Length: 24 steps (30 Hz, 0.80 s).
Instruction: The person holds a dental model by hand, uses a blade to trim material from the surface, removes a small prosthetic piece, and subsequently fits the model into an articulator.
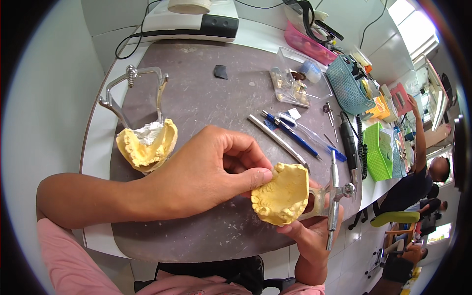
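A yellow plaster dental cast (pixel 287 194), fixed to a metal articulator arm (pixel 335 191), is held up near the table's front edge. My right hand (pixel 312 238) supports it from below and behind, with most of its fingers hidden. From the left, my left hand (pixel 211 160) closes on the cast's toothed rim, thumb on top and fingertips partly behind it. Another yellow cast (pixel 147 145), with white plaster at its back and a metal articulator frame (pixel 132 83) attached, rests on the table to the left.
Beyond my hands lie a blue pen (pixel 292 133), a grey rod-like tool (pixel 275 137) and a black handpiece (pixel 348 140). A clear plastic box (pixel 300 81) stands behind them. Baskets in pink, blue (pixel 349 86) and green (pixel 378 152) line the right edge. Other people are at the far right.
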Each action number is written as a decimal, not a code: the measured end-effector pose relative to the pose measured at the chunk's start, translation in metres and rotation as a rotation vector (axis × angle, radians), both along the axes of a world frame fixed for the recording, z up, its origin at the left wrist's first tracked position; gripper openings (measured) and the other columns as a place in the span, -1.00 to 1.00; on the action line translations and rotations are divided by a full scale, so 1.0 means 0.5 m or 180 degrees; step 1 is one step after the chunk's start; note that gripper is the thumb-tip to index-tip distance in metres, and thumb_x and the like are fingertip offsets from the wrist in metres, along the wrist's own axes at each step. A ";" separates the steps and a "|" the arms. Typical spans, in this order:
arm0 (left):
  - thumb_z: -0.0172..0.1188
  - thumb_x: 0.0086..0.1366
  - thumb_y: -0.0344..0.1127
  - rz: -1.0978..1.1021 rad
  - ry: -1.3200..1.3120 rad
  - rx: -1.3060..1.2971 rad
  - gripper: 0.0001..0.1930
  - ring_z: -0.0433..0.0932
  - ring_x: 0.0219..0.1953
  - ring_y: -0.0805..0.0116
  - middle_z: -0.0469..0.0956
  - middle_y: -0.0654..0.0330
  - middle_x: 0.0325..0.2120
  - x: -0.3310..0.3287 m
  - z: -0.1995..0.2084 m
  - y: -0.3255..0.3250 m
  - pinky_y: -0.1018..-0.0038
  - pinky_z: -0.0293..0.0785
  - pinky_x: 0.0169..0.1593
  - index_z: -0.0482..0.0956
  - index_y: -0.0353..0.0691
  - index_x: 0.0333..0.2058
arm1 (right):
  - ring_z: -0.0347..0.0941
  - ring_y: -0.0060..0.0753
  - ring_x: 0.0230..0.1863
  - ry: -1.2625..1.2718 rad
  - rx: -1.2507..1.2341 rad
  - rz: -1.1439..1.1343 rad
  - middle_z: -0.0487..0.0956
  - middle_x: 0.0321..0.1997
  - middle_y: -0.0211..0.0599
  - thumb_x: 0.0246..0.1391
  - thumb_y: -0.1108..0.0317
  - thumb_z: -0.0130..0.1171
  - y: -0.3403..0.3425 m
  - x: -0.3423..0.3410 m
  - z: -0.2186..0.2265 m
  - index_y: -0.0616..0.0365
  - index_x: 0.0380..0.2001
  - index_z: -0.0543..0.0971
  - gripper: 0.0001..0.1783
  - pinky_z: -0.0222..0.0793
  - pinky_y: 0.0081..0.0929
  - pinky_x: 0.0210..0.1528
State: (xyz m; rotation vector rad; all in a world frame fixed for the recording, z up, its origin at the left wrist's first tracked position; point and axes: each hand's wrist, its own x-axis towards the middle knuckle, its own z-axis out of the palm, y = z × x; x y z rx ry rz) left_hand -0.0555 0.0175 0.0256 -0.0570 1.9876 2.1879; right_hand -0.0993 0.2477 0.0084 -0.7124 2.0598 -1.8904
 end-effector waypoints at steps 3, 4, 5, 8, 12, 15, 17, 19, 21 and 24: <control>0.30 0.35 -0.34 0.0072 -0.0033 0.0016 -0.78 0.58 -0.33 0.59 0.65 0.22 -0.33 0.008 0.001 -0.006 0.62 0.55 -0.20 0.62 -0.40 -0.17 | 0.66 -0.51 -0.29 0.0364 0.0279 0.0120 0.71 -0.31 -0.24 -0.28 0.21 0.67 0.007 -0.011 -0.010 0.44 0.18 0.48 -0.05 0.52 -0.59 -0.21; 0.30 0.35 -0.34 0.0068 -0.0035 0.0004 -0.78 0.58 -0.33 0.59 0.65 0.22 -0.33 0.006 0.001 -0.004 0.62 0.55 -0.20 0.62 -0.40 -0.17 | 0.65 -0.53 -0.31 0.0471 0.0364 0.0169 0.71 -0.34 -0.26 -0.28 0.21 0.67 0.011 -0.013 -0.014 0.43 0.18 0.49 -0.06 0.51 -0.60 -0.23; 0.30 0.35 -0.33 0.0067 -0.0026 -0.0020 -0.78 0.58 -0.33 0.59 0.65 0.22 -0.33 0.005 0.002 -0.003 0.62 0.55 -0.20 0.62 -0.40 -0.17 | 0.59 -0.58 -0.38 0.0487 0.0383 0.0129 0.68 -0.40 -0.32 -0.28 0.18 0.68 0.012 -0.013 -0.015 0.41 0.17 0.50 -0.06 0.47 -0.63 -0.29; 0.30 0.35 -0.34 0.0072 0.0010 -0.0070 -0.78 0.58 -0.32 0.59 0.65 0.23 -0.33 0.001 -0.001 0.000 0.62 0.55 -0.20 0.62 -0.40 -0.17 | 0.47 -0.65 -0.49 0.0315 0.0143 -0.0001 0.59 -0.51 -0.42 -0.29 0.14 0.68 -0.007 -0.004 -0.016 0.36 0.16 0.53 -0.06 0.36 -0.67 -0.39; 0.31 0.34 -0.35 0.0044 0.0009 -0.0028 -0.78 0.59 -0.30 0.59 0.65 0.22 -0.31 0.004 -0.004 -0.007 0.61 0.55 -0.16 0.62 -0.40 -0.15 | 0.52 -0.65 -0.44 0.0377 0.0287 0.0080 0.62 -0.47 -0.39 -0.28 0.15 0.68 0.003 -0.010 -0.018 0.37 0.18 0.51 -0.06 0.40 -0.65 -0.35; 0.30 0.34 -0.36 -0.0067 0.0089 -0.0117 -0.78 0.59 -0.22 0.57 0.66 0.20 -0.27 0.010 -0.005 -0.009 0.60 0.55 -0.09 0.62 -0.39 -0.13 | 0.65 -0.55 -0.24 0.0374 0.0422 0.0204 0.72 -0.29 -0.25 -0.24 0.22 0.66 0.010 0.000 0.003 0.41 0.21 0.46 -0.05 0.52 -0.59 -0.19; 0.30 0.35 -0.36 -0.0085 0.0059 -0.0133 -0.78 0.59 -0.18 0.56 0.66 0.19 -0.24 0.005 -0.007 -0.003 0.59 0.55 -0.06 0.62 -0.39 -0.12 | 0.67 -0.47 -0.16 0.0036 0.0009 0.0063 0.73 -0.21 -0.16 -0.24 0.30 0.65 -0.003 0.008 0.000 0.40 0.22 0.45 -0.07 0.55 -0.53 -0.10; 0.29 0.35 -0.35 -0.0151 0.0082 -0.0163 -0.77 0.58 -0.10 0.54 0.65 0.18 -0.19 0.004 0.000 -0.003 0.55 0.54 0.02 0.62 -0.39 -0.11 | 0.67 -0.45 -0.15 -0.0027 -0.0068 0.0078 0.73 -0.21 -0.16 -0.24 0.33 0.64 -0.003 0.006 -0.005 0.40 0.22 0.45 -0.08 0.55 -0.52 -0.09; 0.29 0.35 -0.35 -0.0089 -0.0051 -0.0094 -0.76 0.59 -0.10 0.54 0.65 0.18 -0.19 0.010 0.007 -0.006 0.55 0.55 0.02 0.61 -0.39 -0.10 | 0.67 -0.45 -0.16 0.0114 -0.0112 0.0155 0.73 -0.20 -0.18 -0.21 0.39 0.61 -0.003 0.003 -0.008 0.40 0.22 0.45 -0.11 0.55 -0.51 -0.07; 0.29 0.35 -0.34 -0.0063 -0.0066 -0.0033 -0.75 0.59 -0.11 0.55 0.65 0.18 -0.19 0.009 0.005 -0.005 0.55 0.56 0.01 0.61 -0.39 -0.09 | 0.67 -0.45 -0.17 0.0256 0.0156 0.0182 0.73 -0.22 -0.20 -0.22 0.39 0.61 -0.004 0.004 0.007 0.40 0.22 0.45 -0.11 0.56 -0.51 -0.09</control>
